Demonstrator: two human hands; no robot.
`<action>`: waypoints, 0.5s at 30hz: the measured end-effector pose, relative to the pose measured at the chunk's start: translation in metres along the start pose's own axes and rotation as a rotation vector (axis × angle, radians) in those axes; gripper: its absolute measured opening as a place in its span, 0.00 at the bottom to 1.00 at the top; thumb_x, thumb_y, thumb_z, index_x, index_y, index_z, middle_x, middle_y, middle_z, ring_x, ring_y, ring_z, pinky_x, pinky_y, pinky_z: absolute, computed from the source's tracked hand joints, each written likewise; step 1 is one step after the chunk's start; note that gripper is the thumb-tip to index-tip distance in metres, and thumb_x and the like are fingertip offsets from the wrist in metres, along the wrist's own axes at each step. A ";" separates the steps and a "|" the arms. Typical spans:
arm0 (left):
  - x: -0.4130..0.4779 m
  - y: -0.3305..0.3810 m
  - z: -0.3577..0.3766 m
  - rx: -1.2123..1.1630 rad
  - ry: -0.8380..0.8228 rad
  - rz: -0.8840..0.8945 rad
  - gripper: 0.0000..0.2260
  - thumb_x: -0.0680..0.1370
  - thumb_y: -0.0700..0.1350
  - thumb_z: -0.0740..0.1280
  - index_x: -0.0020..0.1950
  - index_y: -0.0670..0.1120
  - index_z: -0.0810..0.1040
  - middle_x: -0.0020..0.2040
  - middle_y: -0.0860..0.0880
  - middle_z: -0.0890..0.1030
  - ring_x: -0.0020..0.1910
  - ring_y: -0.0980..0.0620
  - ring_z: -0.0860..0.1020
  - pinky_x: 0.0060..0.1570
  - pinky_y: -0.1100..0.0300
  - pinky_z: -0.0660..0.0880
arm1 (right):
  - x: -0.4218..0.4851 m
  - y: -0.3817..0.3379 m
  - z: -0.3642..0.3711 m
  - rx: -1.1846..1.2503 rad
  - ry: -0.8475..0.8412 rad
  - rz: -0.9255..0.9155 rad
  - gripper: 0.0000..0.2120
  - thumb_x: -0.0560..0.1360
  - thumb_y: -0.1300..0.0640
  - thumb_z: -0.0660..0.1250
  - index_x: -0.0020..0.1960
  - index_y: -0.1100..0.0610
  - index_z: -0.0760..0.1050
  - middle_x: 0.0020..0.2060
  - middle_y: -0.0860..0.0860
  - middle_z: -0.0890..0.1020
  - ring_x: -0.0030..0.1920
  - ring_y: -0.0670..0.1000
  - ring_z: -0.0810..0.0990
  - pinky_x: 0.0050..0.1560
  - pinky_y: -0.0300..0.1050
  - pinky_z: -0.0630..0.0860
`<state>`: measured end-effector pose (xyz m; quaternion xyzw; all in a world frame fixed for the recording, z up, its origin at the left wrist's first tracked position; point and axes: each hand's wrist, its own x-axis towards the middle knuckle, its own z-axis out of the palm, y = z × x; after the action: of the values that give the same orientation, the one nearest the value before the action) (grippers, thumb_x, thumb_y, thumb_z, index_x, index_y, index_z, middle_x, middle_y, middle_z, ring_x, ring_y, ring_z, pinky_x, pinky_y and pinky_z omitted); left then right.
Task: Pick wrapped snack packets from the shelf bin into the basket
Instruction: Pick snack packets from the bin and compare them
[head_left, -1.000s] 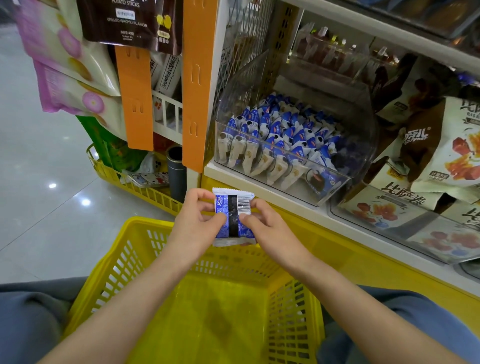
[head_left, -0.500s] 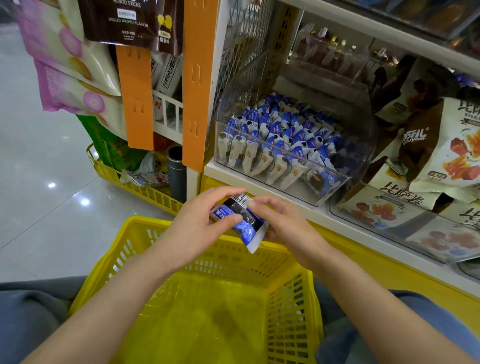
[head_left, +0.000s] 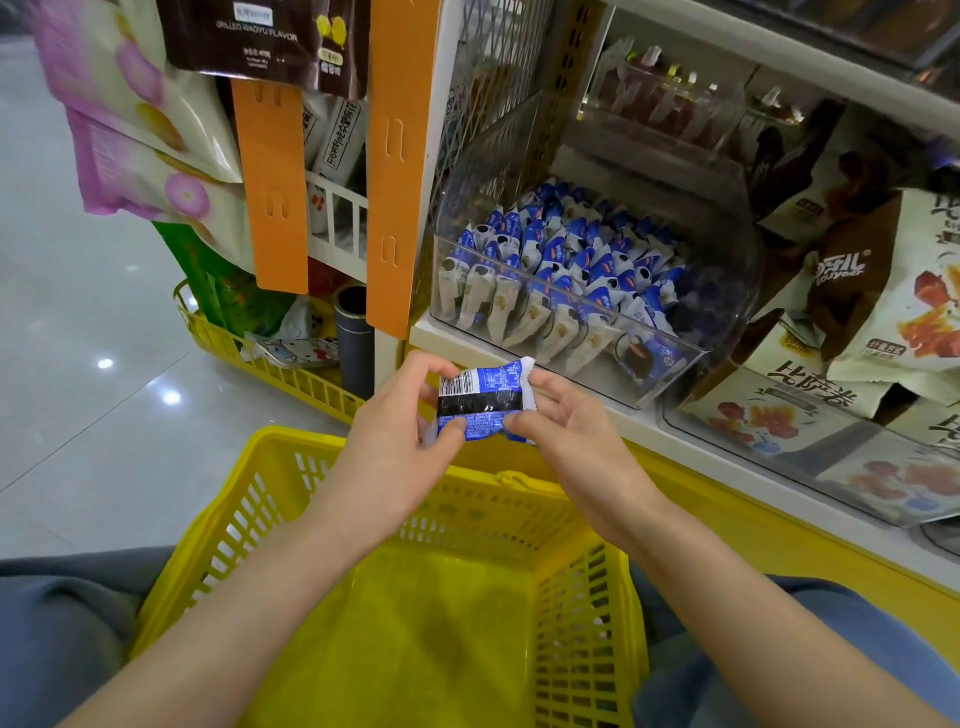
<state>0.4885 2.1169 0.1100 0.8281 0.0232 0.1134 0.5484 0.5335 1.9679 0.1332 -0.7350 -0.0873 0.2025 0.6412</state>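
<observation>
Packet (head_left: 480, 405) rotated barcode-up | left hand (head_left: 395, 447), right hand (head_left: 576, 441) pinch its crinkly glossy edges

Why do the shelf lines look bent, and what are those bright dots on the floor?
Head view: the wide-angle lens bows the shelf edge and stretches the borders; the dots are probably lamps mirrored on the glossy floor; the hanging bags at top left look smeared; the held packet is sharp, its barcode legible.
</observation>
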 end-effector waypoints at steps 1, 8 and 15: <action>0.000 0.000 0.001 0.008 0.005 0.008 0.19 0.74 0.39 0.67 0.47 0.64 0.66 0.43 0.59 0.72 0.35 0.53 0.76 0.38 0.50 0.78 | 0.000 0.002 0.001 -0.025 0.015 -0.017 0.17 0.74 0.70 0.61 0.58 0.53 0.71 0.49 0.52 0.83 0.43 0.43 0.80 0.46 0.30 0.74; -0.006 -0.001 0.002 0.426 0.134 0.252 0.16 0.73 0.46 0.69 0.60 0.49 0.74 0.52 0.51 0.67 0.53 0.52 0.69 0.50 0.59 0.68 | 0.000 0.003 0.006 -0.054 0.065 -0.113 0.14 0.75 0.67 0.63 0.52 0.49 0.70 0.44 0.45 0.82 0.42 0.39 0.80 0.49 0.34 0.75; -0.006 -0.002 0.004 0.401 0.021 0.246 0.11 0.72 0.44 0.71 0.51 0.46 0.74 0.49 0.54 0.67 0.49 0.56 0.67 0.50 0.57 0.69 | -0.004 0.008 0.007 -0.076 0.069 -0.069 0.14 0.73 0.68 0.66 0.55 0.56 0.69 0.49 0.52 0.81 0.46 0.46 0.80 0.51 0.41 0.77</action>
<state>0.4833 2.1127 0.1053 0.9159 -0.0503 0.1811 0.3546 0.5262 1.9718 0.1255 -0.7618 -0.0981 0.1512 0.6222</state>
